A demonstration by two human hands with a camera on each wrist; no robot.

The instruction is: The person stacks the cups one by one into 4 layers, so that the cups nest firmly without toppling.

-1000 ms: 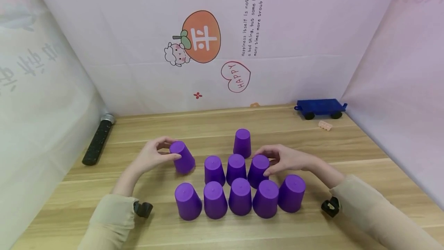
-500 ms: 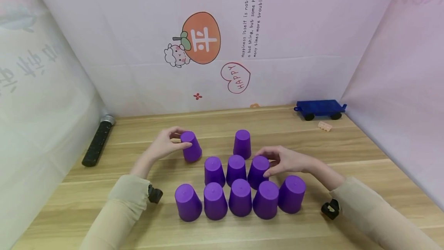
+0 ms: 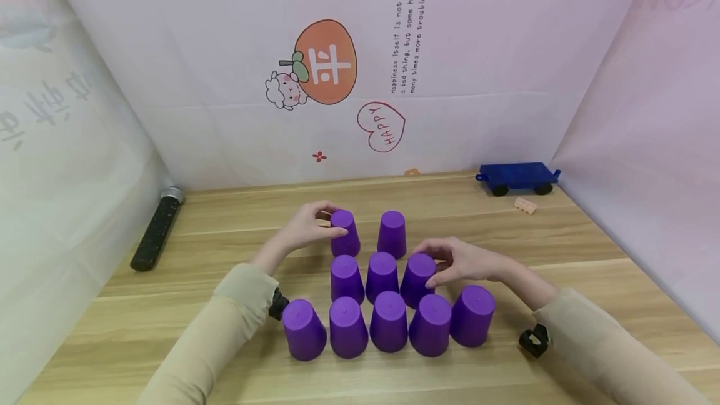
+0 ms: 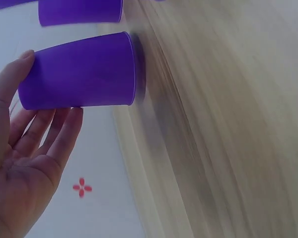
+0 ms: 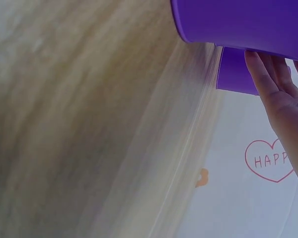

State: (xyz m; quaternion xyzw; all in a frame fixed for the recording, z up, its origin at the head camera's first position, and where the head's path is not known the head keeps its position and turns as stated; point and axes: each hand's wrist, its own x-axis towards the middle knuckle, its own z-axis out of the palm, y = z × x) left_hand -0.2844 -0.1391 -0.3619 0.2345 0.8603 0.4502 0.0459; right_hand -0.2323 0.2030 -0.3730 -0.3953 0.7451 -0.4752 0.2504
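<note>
My left hand [image 3: 305,227] pinches an upside-down purple cup [image 3: 344,234] between thumb and fingers, behind the middle row. In the left wrist view the rim of this purple cup [image 4: 79,74] is very close to the wood; I cannot tell whether it touches. Just to its right, a small gap away, stands another purple cup [image 3: 392,234]. My right hand [image 3: 464,259] grips the rightmost cup [image 3: 419,280] of the middle row, thumb in front and fingers behind. Beside that one are two more cups, the middle cup [image 3: 382,279] and the left cup [image 3: 346,280].
In front runs a row of several upside-down purple cups [image 3: 389,322]. A black microphone [image 3: 159,230] lies at the left of the wooden table [image 3: 360,386]. Back right are a blue toy wagon [image 3: 519,177] and a small pale block [image 3: 525,205]. A printed cloth [image 3: 225,142] hangs behind.
My left hand has carried its cup rightward and back, from the left side to beside the rear cup. The right hand stays on its cup.
</note>
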